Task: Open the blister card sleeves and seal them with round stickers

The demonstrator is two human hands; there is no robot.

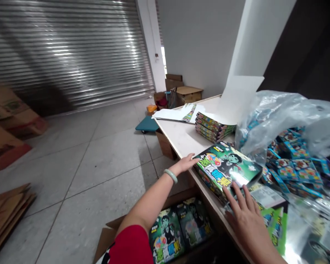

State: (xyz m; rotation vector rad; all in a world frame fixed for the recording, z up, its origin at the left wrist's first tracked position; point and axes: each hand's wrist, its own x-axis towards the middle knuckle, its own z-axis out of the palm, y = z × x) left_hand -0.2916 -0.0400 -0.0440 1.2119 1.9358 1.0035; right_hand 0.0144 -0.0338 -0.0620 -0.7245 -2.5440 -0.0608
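Note:
A closed green printed box (225,165) with a cartoon figure on its lid lies near the table's edge, between my two hands. My left hand (187,163), with a pale bangle at the wrist, grips its left corner. My right hand (243,211) holds the near side, fingers spread over the lid's edge and thumb low at the front. Below the table edge, an open carton (106,240) contains similar green boxes (167,234). Right of my right hand lie flat green printed packs (275,223), partly covered by the hand.
On the table (178,137) are a stack of printed trays (213,126) and white card sheets (172,114). A clear plastic bag (297,104) of small blue packets (287,172) fills the right. Flattened cardboard (9,220) and a teal trolley (147,124) are on the floor.

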